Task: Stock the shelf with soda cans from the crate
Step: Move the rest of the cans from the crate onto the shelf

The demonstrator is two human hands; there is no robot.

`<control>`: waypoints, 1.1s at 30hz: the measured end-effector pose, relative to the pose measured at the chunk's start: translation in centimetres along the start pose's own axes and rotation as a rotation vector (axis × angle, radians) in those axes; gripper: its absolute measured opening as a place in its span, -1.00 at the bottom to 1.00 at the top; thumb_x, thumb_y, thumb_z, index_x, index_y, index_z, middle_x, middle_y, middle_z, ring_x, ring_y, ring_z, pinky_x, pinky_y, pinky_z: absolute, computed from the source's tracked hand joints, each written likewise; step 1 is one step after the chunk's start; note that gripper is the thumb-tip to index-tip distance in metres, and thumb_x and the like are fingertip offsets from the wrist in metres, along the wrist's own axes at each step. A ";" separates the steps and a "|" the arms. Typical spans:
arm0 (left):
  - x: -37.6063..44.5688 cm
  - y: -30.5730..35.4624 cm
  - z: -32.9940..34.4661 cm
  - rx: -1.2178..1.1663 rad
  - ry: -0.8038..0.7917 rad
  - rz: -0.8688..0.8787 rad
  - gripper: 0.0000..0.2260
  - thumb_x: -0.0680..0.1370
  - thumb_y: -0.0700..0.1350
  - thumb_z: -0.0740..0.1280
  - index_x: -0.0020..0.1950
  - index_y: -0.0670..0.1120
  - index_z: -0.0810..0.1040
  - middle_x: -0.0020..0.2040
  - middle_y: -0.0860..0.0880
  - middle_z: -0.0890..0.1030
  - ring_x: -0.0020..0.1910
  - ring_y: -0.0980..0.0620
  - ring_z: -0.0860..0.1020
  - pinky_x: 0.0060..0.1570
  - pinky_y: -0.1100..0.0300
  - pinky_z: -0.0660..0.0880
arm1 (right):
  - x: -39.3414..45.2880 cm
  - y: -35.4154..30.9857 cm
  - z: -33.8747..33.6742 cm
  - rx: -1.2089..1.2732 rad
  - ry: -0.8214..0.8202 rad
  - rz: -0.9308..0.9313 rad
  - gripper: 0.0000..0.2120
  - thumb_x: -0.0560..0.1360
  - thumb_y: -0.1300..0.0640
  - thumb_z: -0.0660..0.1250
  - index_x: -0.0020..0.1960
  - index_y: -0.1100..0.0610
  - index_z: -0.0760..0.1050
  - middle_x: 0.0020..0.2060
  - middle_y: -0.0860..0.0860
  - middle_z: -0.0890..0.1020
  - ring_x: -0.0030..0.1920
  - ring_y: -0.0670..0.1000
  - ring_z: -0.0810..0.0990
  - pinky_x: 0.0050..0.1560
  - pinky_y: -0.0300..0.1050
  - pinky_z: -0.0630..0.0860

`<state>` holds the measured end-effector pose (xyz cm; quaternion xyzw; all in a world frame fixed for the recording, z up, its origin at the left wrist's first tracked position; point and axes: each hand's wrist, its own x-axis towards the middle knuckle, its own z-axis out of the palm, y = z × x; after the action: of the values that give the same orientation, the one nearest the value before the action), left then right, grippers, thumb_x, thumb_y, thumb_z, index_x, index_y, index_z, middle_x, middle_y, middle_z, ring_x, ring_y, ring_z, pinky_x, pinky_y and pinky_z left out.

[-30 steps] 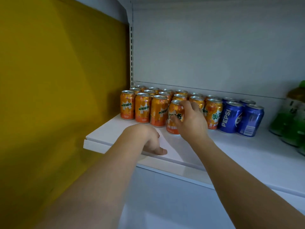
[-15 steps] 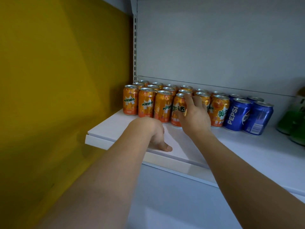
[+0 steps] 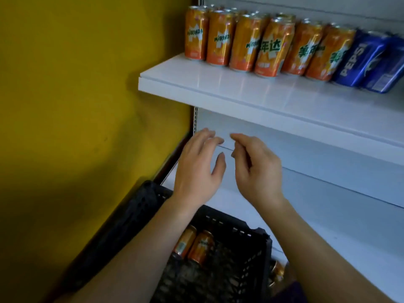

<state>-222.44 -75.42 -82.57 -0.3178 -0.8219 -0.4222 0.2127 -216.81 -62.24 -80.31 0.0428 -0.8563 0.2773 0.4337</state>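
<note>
Several orange Mirinda cans (image 3: 247,43) stand in rows on the white upper shelf (image 3: 251,92), with blue Pepsi cans (image 3: 360,62) to their right. Below, a black plastic crate (image 3: 247,248) holds two orange cans (image 3: 194,244) lying near its far wall. My left hand (image 3: 197,169) and my right hand (image 3: 258,169) hover side by side between the shelf and the crate. Both hold nothing, with fingers loosely apart. My left forearm crosses over the crate's left side and hides part of its inside.
A yellow wall (image 3: 87,106) closes the left side. A lower white shelf (image 3: 328,219) runs beneath the upper one, behind the crate. Another orange can (image 3: 277,272) shows just outside the crate's right wall.
My right hand has let go of the orange can on the shelf, and my left hand has left the shelf edge. Both dropped below the shelf. The view tilted down, revealing the crate.
</note>
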 end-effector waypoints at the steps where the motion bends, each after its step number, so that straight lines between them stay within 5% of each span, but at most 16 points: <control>1: -2.2 -0.9 0.6 -0.009 -0.074 -0.077 -0.77 0.61 -0.09 0.27 0.22 -0.13 0.57 0.25 -0.05 0.57 0.29 0.00 0.49 0.28 0.11 0.46 | -2.2 0.3 0.9 0.022 -0.076 0.042 -0.70 0.59 0.24 0.15 0.21 0.21 0.59 -0.16 0.02 0.64 -0.17 -0.05 0.59 -0.16 -0.24 0.49; 4: -8.4 -4.4 2.6 -0.026 -0.437 -0.387 -0.82 0.64 -0.05 0.25 0.15 -0.04 0.59 0.08 0.02 0.63 0.08 0.03 0.58 0.07 0.02 0.56 | -8.8 1.7 3.8 0.030 -0.342 0.251 -0.63 0.55 0.26 0.12 0.26 0.14 0.56 0.00 0.00 0.66 -0.07 -0.05 0.62 -0.08 -0.24 0.51; 8: -15.5 -8.9 5.6 -0.023 -0.819 -0.765 -0.84 0.65 -0.06 0.19 0.08 -0.01 0.56 0.02 -0.02 0.64 0.03 -0.02 0.59 0.09 0.08 0.53 | -16.6 4.5 8.1 -0.088 -0.689 0.586 -0.70 0.61 0.15 0.23 0.31 0.09 0.53 0.17 0.03 0.64 0.10 0.02 0.63 0.12 -0.17 0.54; 14: -21.6 -11.3 9.7 -0.068 -0.951 -0.985 -0.77 0.66 -0.14 0.16 0.24 -0.10 0.53 0.20 -0.14 0.60 0.12 -0.07 0.54 0.05 0.20 0.40 | -24.5 7.8 12.9 -0.189 -1.064 1.031 -0.61 0.57 -0.04 0.28 0.33 0.07 0.35 0.12 0.10 0.60 0.07 0.09 0.60 0.06 -0.06 0.56; 23: -25.0 -14.1 12.0 -0.078 -0.859 -1.017 -0.73 0.61 -0.21 0.21 0.26 -0.11 0.58 0.22 -0.09 0.60 0.21 -0.09 0.55 0.06 0.25 0.38 | -27.6 10.0 17.4 -0.120 -1.041 1.335 -0.29 0.50 -0.18 0.39 0.41 0.23 0.20 0.28 0.23 0.55 0.28 0.20 0.53 0.13 -0.09 0.45; 28: -24.9 -14.0 11.9 -0.204 -0.865 -1.061 -0.67 0.59 -0.18 0.33 0.36 -0.01 0.48 0.22 0.02 0.58 0.21 0.05 0.52 0.19 0.21 0.42 | -27.7 9.4 16.2 -0.106 -1.001 1.324 -0.18 0.33 -0.19 0.48 0.43 0.06 0.18 0.14 0.11 0.62 0.12 0.15 0.61 0.07 -0.04 0.57; 33: -23.0 -11.6 10.4 -0.382 -0.760 -1.027 -0.39 0.46 -0.18 0.50 0.34 0.25 0.31 0.14 0.21 0.54 0.16 0.22 0.52 -0.02 0.47 0.41 | -24.9 7.0 12.5 0.163 -0.850 1.196 -0.26 0.26 -0.02 0.52 0.32 -0.21 0.22 -0.05 -0.07 0.62 -0.10 -0.05 0.63 -0.08 0.01 0.65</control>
<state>-215.17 -79.75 -109.02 -0.0449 -0.7974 -0.4667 -0.3799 -212.61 -66.89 -108.34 -0.2954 -0.8042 0.4886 -0.1651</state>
